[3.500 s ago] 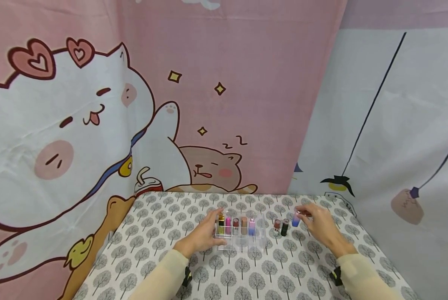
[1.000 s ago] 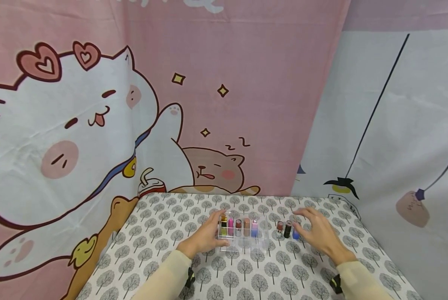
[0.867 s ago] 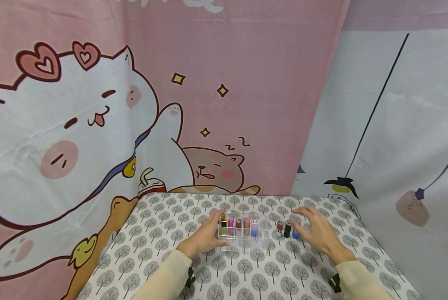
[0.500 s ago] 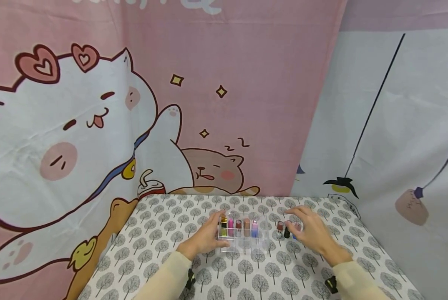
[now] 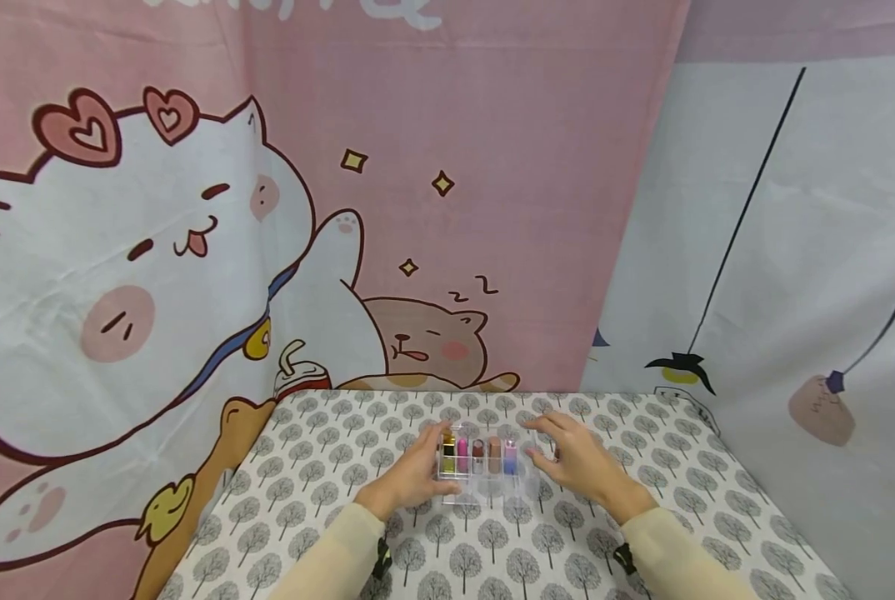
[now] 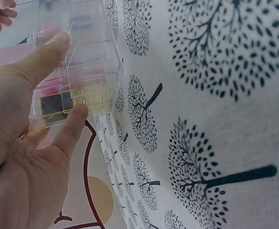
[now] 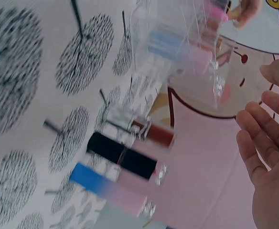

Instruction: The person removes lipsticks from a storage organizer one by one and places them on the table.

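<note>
A clear compartment organizer (image 5: 485,486) on the table holds several lipstick tubes in a row. They run from a black-and-gold tube (image 6: 58,104) at the left to a pink-and-blue one (image 5: 510,458). My left hand (image 5: 410,473) grips the organizer's left end, thumb in front and fingers behind. My right hand (image 5: 581,460), fingers loosely bent and holding nothing, hovers by its right end. In the right wrist view three lipsticks stand side by side: a red-brown one with a clear base (image 7: 159,135), a black one (image 7: 123,156) and a blue-to-pink one (image 7: 108,189). The right hand hides them in the head view.
A white cloth with grey trees (image 5: 458,550) covers the table. Behind it hangs a pink curtain (image 5: 537,208) with cartoon cats, and a pale curtain (image 5: 762,250) borders the right side.
My right hand set a blue-and-pink lipstick down beside the other two, released it, then moved left toward the organizer. My left hand stays on the organizer.
</note>
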Action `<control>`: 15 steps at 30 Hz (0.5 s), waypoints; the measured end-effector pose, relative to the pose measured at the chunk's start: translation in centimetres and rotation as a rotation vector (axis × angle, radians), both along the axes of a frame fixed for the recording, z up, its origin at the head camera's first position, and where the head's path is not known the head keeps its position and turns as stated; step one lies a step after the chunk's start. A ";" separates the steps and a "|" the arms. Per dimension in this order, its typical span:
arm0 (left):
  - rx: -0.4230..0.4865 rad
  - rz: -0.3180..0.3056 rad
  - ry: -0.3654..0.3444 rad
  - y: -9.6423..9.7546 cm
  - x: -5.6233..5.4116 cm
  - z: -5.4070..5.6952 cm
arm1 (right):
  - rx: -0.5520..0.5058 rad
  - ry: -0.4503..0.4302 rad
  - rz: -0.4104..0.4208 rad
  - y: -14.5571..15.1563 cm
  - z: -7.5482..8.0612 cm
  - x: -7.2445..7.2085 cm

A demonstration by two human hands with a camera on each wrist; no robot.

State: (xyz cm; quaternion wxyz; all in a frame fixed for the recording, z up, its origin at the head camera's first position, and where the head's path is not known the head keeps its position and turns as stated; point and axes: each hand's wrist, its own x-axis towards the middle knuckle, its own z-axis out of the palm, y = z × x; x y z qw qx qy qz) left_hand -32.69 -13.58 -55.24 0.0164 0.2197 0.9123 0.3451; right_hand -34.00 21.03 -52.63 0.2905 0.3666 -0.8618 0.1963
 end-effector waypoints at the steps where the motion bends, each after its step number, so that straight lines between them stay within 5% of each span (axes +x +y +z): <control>1: -0.004 0.000 -0.002 0.0 0.0 0.0 | 0.007 -0.005 -0.001 -0.4 -0.1 0.0; 15: 0.000 -0.010 0.013 0.2 0.0 -0.1 | 0.089 -0.102 -0.086 -2.8 -1.1 -0.5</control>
